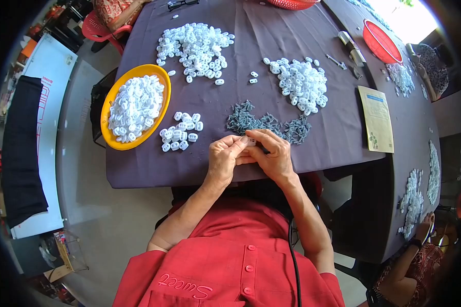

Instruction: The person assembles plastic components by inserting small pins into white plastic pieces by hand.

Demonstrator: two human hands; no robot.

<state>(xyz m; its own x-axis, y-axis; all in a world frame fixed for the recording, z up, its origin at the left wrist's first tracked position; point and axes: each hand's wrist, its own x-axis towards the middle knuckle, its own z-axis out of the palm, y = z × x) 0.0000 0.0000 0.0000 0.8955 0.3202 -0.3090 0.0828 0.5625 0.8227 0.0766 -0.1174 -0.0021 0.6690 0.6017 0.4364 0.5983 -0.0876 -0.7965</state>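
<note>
Piece (252,143), small and white | pinched between the fingertips of left hand (223,157) and right hand (275,155), near the table (151,171) edge, close to grey bits (244,118) | probably light, hard, a bit slippery; best held by its sides

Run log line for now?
left hand: pinching small white plastic piece | right hand: same piece | beyond: pile of thin grey parts | leftward: yellow oval tray, white pieces
</note>
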